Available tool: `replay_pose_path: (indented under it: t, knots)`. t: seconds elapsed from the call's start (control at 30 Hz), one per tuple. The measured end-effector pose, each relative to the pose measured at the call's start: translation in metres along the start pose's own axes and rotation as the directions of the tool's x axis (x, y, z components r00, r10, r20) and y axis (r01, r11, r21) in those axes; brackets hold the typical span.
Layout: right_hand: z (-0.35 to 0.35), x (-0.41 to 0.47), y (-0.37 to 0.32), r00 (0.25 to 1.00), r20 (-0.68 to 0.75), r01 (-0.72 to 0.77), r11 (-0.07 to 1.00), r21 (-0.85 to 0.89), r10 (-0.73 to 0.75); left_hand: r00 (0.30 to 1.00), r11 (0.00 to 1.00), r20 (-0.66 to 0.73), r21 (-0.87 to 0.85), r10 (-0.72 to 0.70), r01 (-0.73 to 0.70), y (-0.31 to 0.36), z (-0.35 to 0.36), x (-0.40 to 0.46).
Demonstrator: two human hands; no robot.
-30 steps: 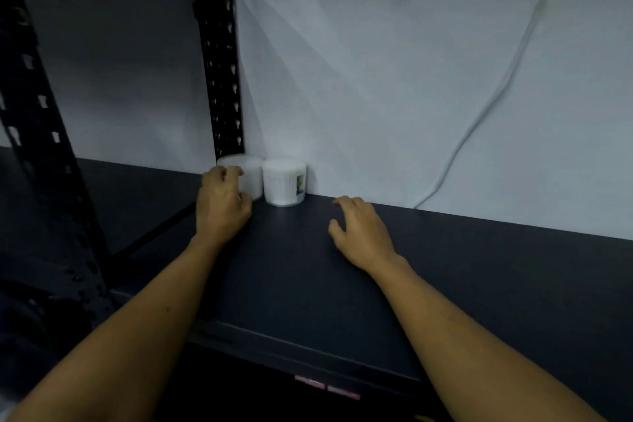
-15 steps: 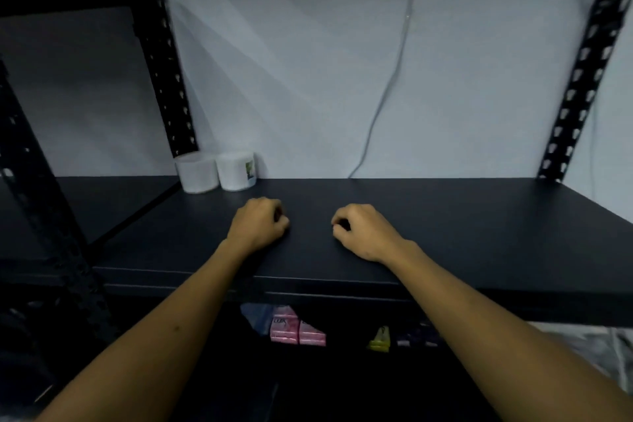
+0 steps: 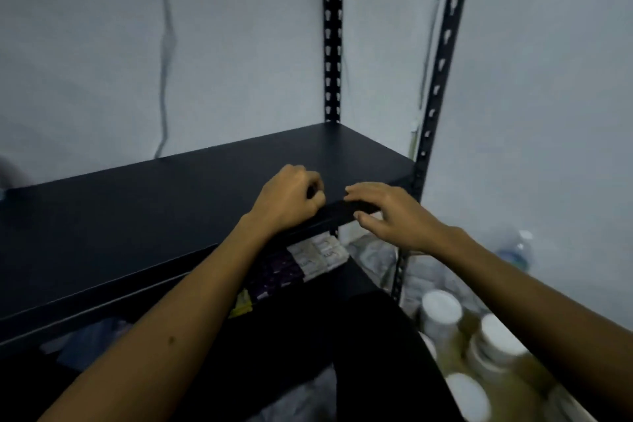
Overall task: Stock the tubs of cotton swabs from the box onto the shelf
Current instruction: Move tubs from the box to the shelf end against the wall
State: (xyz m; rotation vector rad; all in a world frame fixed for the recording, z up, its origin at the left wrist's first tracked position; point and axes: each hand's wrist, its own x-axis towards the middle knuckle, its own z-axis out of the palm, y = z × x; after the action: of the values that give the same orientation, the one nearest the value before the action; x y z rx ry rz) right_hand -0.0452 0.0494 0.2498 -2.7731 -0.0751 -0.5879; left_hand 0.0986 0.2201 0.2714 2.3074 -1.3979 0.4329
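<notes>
My left hand (image 3: pixel 291 197) is curled into an empty grip above the dark shelf (image 3: pixel 144 216); my right hand (image 3: pixel 387 212), fingers spread, rests near the shelf's front edge. White-lidded tubs (image 3: pixel 442 310) sit below the shelf's right end. No writing is legible.

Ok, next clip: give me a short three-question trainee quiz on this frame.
1. True or false: the left hand holds a tub.
2. Where do the white-lidded tubs sit? A) on the black shelf B) low at the right, beside the rack C) in the right hand
3. Fill in: the right hand's fingers are ____ over the shelf's front edge.

Key: 1 false, its curled fingers hold nothing. 2 B. 3 spread.
</notes>
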Motion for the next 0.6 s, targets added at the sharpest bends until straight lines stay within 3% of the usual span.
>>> replay_pose_path:
  t: [0.17,0.27,0.43,0.6]
  knots:
    - [-0.02,-0.08,0.06,0.957,-0.018,-0.29,0.954,-0.075,0.289,0.962,0.961,-0.047,-0.055,0.268,-0.271,0.092,0.06,0.036]
    - [-0.017,-0.138,0.092,0.892,0.043,-0.446,0.891,-0.082,0.451,0.929,0.92,0.044,-0.164,0.368,-0.357,0.145,0.109,0.044]
    - [0.001,-0.249,0.128,0.665,0.089,-0.739,0.671,-0.069,0.742,0.848,0.882,0.296,-0.32,0.44,-0.346,0.21,0.201,0.036]
    - [0.038,-0.349,0.133,0.395,0.172,-0.91,0.41,-0.065,0.903,0.662,0.879,0.585,-0.379,0.469,-0.288,0.245,0.269,0.025]
